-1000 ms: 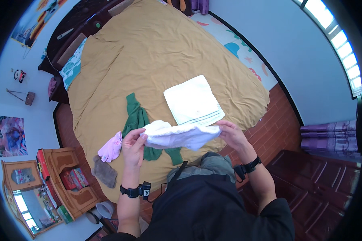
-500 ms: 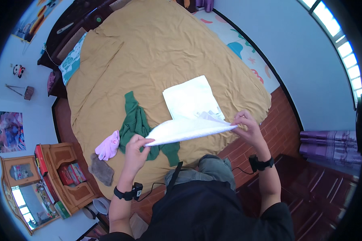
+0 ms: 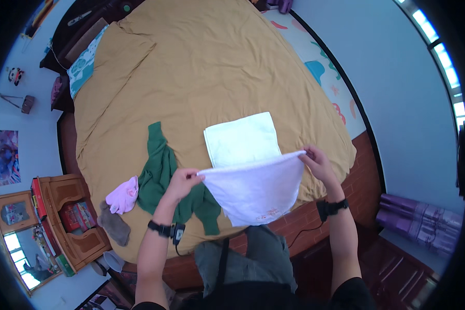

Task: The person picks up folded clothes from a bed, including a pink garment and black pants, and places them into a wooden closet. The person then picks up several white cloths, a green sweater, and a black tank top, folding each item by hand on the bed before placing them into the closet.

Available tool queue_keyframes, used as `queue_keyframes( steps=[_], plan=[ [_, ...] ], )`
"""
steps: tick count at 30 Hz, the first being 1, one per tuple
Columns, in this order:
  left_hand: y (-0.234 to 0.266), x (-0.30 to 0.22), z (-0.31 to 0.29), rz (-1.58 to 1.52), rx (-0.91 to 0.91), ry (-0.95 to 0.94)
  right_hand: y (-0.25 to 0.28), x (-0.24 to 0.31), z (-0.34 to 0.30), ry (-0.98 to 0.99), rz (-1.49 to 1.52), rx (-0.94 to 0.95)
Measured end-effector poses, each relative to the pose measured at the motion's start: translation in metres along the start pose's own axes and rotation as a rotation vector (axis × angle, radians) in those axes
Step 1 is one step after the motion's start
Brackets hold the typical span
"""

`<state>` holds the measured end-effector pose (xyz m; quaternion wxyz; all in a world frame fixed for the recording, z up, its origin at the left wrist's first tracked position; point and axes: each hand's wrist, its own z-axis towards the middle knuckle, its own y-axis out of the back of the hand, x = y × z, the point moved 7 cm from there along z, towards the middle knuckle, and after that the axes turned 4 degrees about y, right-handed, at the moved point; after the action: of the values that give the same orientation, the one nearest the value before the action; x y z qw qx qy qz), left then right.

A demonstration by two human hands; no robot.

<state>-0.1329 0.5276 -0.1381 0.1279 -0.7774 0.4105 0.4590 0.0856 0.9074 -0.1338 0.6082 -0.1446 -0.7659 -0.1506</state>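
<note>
A white towel hangs spread out in front of me, stretched between both hands by its top corners. My left hand pinches the left corner and my right hand pinches the right corner. Behind the hanging towel a folded white towel lies flat on the mustard-yellow bed cover. A green garment lies crumpled on the bed just left of my left hand.
A pink cloth and a grey-brown cloth lie near the bed's left corner. A wooden dresser with a mirror stands at the lower left. Purple curtains and red-brown floor are on the right.
The white towel was bunched between my hands; my hands moved apart and it now hangs open as a flat sheet.
</note>
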Motion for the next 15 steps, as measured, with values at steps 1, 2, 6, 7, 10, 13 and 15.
queue_keyframes(
  steps=[1, 2, 6, 7, 10, 13, 15],
  plan=[
    [0.000, 0.020, 0.038, -0.009, -0.007, 0.047, 0.001, -0.018, 0.029, 0.004, -0.010, 0.004],
    [0.005, 0.042, 0.077, -0.014, -0.020, 0.097, 0.000, -0.039, 0.061, -0.016, -0.072, -0.026],
    [0.026, 0.108, 0.202, -0.050, -0.208, 0.077, -0.025, -0.121, 0.171, -0.062, -0.349, -0.084],
    [0.031, 0.128, 0.224, -0.056, -0.266, 0.100, -0.037, -0.147, 0.195, -0.055, -0.343, -0.052],
    [0.029, 0.181, 0.266, -0.004, -0.361, 0.084, -0.037, -0.212, 0.233, 0.092, -0.598, -0.206],
    [-0.011, 0.154, 0.277, -0.129, -0.454, -0.098, 0.035, -0.235, 0.249, 0.179, -0.402, -0.179],
    [0.047, 0.171, 0.249, -0.125, -0.608, -0.154, -0.030, -0.233, 0.262, 0.114, -0.457, -0.138]
  ],
)
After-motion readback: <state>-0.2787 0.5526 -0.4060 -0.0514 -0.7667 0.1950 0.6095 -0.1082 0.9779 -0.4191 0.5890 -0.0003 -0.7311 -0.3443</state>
